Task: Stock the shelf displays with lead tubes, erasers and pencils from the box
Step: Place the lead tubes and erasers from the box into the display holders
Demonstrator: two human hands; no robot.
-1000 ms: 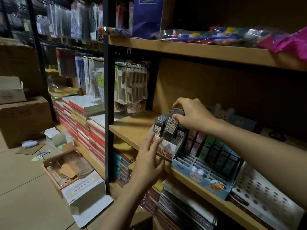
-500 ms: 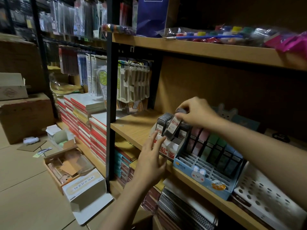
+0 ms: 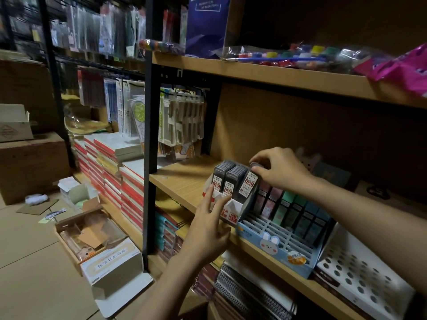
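Head cam view, looking down at a wooden shelf (image 3: 184, 181) in a pretty dim stockroom. Right hand (image 3: 280, 168) is pinching the top of a lead tube (image 3: 249, 184) and seating it in the rightmost column of the little white display box (image 3: 231, 210); the other two columns already look packed with tubes. Left hand (image 3: 209, 224) has its fingers mostly straight, pressed flat against the front of that display and holding nothing. My guess is it's just bracing the box so it doesn't slide back or tip while the tube gets pushed down.

Right next to it, touching, is the blue bunny tray (image 3: 277, 247) with pastel erasers standing in the back rows and front slots bare, then a white holder with round holes (image 3: 360, 278), presumably for pencils, not filled yet. The open carton (image 3: 92, 239) on the floor, well away to the left, looks like the supply box. So lead tubes seem nearly done, erasers and pencils still to go.
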